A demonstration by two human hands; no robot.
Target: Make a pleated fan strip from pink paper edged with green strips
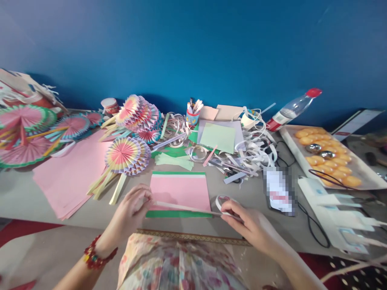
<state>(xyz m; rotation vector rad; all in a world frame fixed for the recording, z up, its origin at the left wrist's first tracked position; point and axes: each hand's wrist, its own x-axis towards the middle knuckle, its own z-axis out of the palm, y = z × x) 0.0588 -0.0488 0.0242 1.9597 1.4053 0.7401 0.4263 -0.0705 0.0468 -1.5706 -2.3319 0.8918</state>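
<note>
A pink sheet point(179, 189) with green strips along its far and near edges lies before me. A pale strip of tape point(184, 207) stretches across it close to the near green edge. Its left end is pinched in the fingers of my left hand point(136, 205), which wears a red bead bracelet point(99, 253). My right hand point(244, 223) is closed around a roll of tape point(222, 200), from which the strip runs. Whether the strip touches the paper, I cannot tell.
Folded paper fans point(124, 156) and pink sheets point(68, 179) lie left. Behind are green paper point(219, 137), paper scraps point(250, 149) and a pen cup point(192, 117). To the right are a phone point(279, 191), a bottle point(292, 108), a tray point(370, 173) and a power strip point(320, 201).
</note>
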